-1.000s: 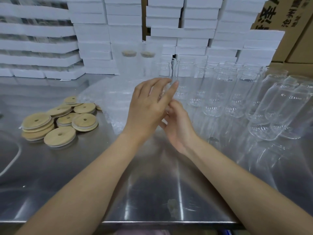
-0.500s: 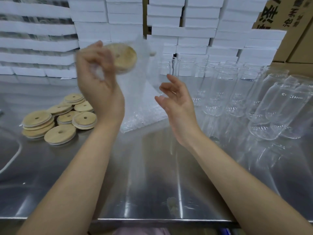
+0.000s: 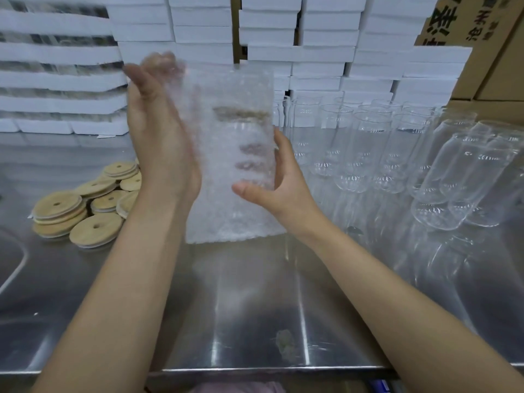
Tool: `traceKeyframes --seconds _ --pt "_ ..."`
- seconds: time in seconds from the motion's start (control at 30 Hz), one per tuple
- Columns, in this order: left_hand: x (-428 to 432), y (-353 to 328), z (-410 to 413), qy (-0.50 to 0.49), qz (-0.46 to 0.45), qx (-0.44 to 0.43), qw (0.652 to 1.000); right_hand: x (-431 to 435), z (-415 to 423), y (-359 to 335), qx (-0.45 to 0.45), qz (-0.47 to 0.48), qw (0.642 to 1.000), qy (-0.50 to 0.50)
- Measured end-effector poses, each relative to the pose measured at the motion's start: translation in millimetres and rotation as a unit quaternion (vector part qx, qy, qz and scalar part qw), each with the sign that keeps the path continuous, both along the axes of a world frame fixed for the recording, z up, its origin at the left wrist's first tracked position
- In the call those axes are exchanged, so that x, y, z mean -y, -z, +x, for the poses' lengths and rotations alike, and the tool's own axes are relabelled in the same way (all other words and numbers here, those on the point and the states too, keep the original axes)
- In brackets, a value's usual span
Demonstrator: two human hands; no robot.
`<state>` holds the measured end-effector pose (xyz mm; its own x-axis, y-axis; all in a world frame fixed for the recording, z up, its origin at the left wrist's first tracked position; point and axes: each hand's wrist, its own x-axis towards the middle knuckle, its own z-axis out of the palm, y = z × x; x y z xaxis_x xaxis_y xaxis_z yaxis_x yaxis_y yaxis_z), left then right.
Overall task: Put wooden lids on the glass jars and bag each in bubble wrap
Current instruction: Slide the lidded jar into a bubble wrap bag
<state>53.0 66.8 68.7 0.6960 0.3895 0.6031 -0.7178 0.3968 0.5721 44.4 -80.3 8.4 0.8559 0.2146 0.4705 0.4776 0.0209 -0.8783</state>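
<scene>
A bubble wrap bag (image 3: 229,165) stands upright above the steel table, between my hands. Inside it is a glass jar, its wooden lid (image 3: 241,113) showing through the wrap near the top. My left hand (image 3: 158,137) lies flat against the bag's left side with its fingers straight up and the tips blurred. My right hand (image 3: 280,180) curls round the lower right side, thumb in front and fingers visible behind the wrap. Loose wooden lids (image 3: 85,202) with centre holes are piled on the left. Several bare glass jars (image 3: 368,143) stand to the right.
More jars (image 3: 459,177) lie on their sides at the far right. Stacks of white boxes (image 3: 312,52) line the back, with a cardboard carton (image 3: 482,38) at the top right. The steel table (image 3: 241,307) reaches its front edge near me.
The bagged jar came from up at the left, in my left hand, to the centre and now stands upright. My right hand has taken hold of it; my left hand has flattened against its side.
</scene>
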Motion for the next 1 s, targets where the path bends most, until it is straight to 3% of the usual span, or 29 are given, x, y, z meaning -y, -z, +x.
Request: traceKeyframes --seconds 0.07,0.13,0.17,0.23,0.3,0.37,0.43,0.6,0.73,0.87,1.0 --pt "1 8 7 0.006 0.043 -0.109 0.993 7 6 -4 -0.028 0.048 0.998 0.024" --pt "7 18 10 -0.031 0.163 -0.236 0.958 18 14 -4 -0.083 0.091 0.992 0.031" --pt "11 22 10 0.005 0.214 -0.277 0.937 24 18 -3 -0.106 0.096 0.989 0.030" --pt "19 29 5 0.103 0.312 -0.312 0.891 35 21 1 -0.115 0.074 0.990 0.031" --pt "25 38 2 0.161 0.403 -0.268 0.860 39 23 7 -0.087 0.043 0.995 0.024" --pt "27 44 3 0.168 0.397 -0.245 0.868 37 23 8 -0.060 0.014 0.998 0.010" --pt "26 45 6 0.156 0.334 -0.263 0.892 36 27 5 -0.068 0.014 0.997 -0.014" --pt "27 46 7 0.190 0.178 -0.275 0.925 49 40 10 -0.210 -0.040 0.977 0.020" --pt "26 47 9 0.157 0.180 -0.232 0.943 44 36 13 -0.286 -0.047 0.957 0.017" --pt "26 51 9 0.139 0.265 -0.177 0.938 44 39 18 -0.146 -0.123 0.975 0.116" --pt "29 60 10 0.134 0.348 -0.133 0.918 47 39 24 -0.033 -0.216 0.956 0.197"
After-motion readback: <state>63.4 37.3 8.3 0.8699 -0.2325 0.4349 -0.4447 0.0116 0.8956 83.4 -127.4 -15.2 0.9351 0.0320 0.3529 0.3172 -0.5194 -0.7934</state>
